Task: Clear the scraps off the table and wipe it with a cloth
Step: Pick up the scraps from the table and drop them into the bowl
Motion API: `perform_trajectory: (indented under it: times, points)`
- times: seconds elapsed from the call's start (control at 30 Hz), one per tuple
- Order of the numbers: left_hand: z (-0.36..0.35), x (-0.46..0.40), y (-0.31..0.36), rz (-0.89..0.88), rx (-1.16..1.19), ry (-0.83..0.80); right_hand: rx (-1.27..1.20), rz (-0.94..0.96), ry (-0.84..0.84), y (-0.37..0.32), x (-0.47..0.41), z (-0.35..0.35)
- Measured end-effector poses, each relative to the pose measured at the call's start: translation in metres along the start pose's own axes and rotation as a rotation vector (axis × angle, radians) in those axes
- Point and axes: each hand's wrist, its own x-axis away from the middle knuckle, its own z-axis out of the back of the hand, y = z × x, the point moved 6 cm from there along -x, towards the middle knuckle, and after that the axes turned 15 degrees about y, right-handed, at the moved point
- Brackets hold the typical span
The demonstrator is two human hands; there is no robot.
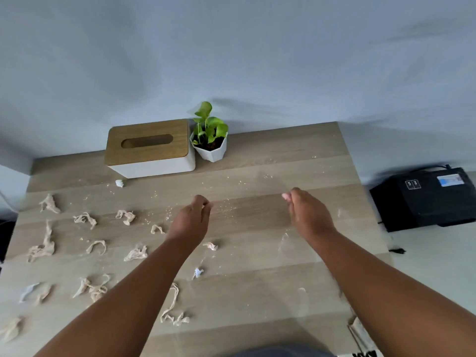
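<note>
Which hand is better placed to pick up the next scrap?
Probably the left hand: most scraps lie on its side of the table, several close by it. The right hand has few nearby.

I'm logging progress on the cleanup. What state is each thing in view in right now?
Left hand: above the table, fingers loosely curled, holding nothing visible.
Right hand: above the table, fingers relaxed, empty.
Scraps: scattered, mostly on the table's left half, not cleared.
Crumbs: sprinkled mid-table.
Table: unwiped.
Tissue box: lid on, no tissue showing.
Potted plant: upright beside the box.
</note>
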Motion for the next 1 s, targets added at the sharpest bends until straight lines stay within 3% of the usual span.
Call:
perform_trajectory:
  times: [0.3,0.67,0.83,1.0]
  points:
    - [0.001,0.027,-0.001,-0.041,-0.124,-0.015,-0.031,-0.108,-0.095,-0.013,0.05,0.012]
    - [-0.027,0.082,0.024,0.503,0.509,-0.175,-0.209,-0.464,0.022,-0.032,0.107,0.062]
    - [-0.031,0.116,0.046,0.507,0.627,-0.332,-0.44,-0.785,0.012,-0.021,0.147,0.067]
    - [-0.046,0.154,0.06,0.536,0.651,-0.425,-0.521,-0.898,0.017,-0.011,0.192,0.072]
